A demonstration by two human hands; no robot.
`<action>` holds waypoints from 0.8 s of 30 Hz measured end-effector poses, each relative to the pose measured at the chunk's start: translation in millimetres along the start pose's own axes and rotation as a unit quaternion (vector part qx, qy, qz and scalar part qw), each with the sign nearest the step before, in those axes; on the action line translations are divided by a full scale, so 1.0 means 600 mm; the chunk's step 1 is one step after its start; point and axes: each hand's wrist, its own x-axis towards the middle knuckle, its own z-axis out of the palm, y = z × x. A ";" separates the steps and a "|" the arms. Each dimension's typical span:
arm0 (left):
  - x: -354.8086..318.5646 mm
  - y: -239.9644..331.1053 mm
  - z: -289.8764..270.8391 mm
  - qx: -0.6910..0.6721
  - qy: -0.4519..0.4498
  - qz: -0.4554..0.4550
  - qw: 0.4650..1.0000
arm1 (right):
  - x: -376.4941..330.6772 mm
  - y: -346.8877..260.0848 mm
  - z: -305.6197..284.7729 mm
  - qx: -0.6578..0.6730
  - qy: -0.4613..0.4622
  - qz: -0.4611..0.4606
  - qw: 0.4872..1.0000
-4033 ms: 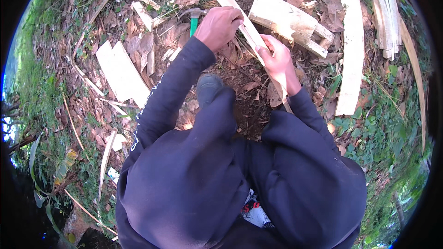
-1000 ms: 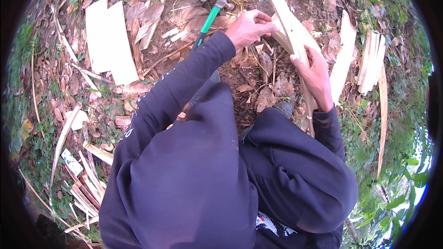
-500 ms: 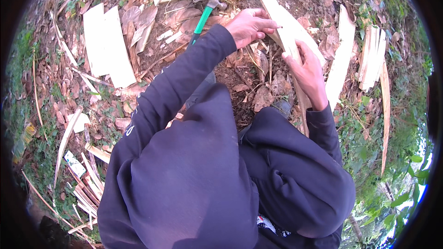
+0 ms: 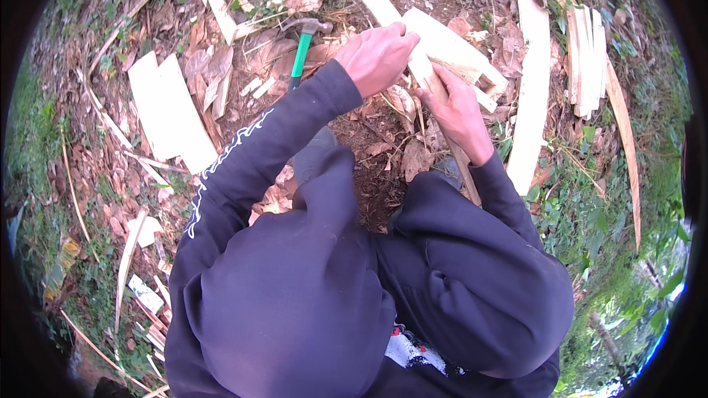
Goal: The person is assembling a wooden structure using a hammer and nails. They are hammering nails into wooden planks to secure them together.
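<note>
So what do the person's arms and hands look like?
Both arms wear long, loose, dark navy sleeves that end at the wrists. The left sleeve has a thin white wavy pattern running along its outer side; the right sleeve looks plain. The left hand and right hand are bare, with no gloves and no rings or watch showing.

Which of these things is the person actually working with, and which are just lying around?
In hand:
left hand
right hand
long wooden slat

Lying about:
green-handled hammer
flat pale boards
bundle of slats
dry leaves
</note>
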 end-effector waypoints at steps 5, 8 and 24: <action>0.031 -0.012 0.002 0.147 -0.054 0.107 0.982 | -0.009 0.022 0.015 0.044 0.010 -0.004 0.999; 0.040 -0.007 -0.002 0.187 -0.094 0.125 0.970 | -0.016 0.030 0.032 0.095 0.032 -0.026 0.995; -0.001 0.050 -0.016 0.160 -0.031 0.010 0.987 | -0.025 0.059 0.105 0.156 0.138 -0.069 0.976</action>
